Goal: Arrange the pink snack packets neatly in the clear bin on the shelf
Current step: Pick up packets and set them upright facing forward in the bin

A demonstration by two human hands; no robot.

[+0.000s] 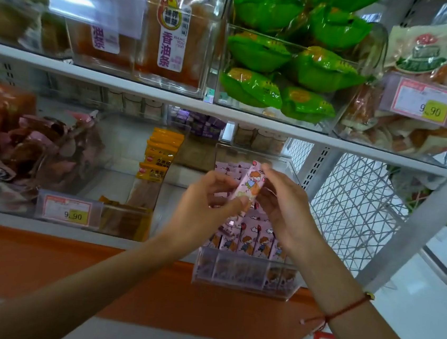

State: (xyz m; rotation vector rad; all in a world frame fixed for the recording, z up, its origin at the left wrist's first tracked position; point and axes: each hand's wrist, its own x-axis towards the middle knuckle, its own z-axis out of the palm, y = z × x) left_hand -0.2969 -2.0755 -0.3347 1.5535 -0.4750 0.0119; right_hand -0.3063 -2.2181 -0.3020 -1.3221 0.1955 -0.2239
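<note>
Two hands (208, 195) (282, 200) hold one pink packet (245, 188) above clear bin (244, 279), beside yellow packets (160, 157).

One pink snack packet (246, 187), long and narrow and printed with a cartoon child, is being held tilted above the clear bin (244, 279); the left hand (208, 195) and right hand (279, 200) are pinching it from either side; more pink packets (251, 238) are standing upright in a row inside the bin; the bin is sitting on the lower shelf (170, 249), overhanging its front edge.
</note>
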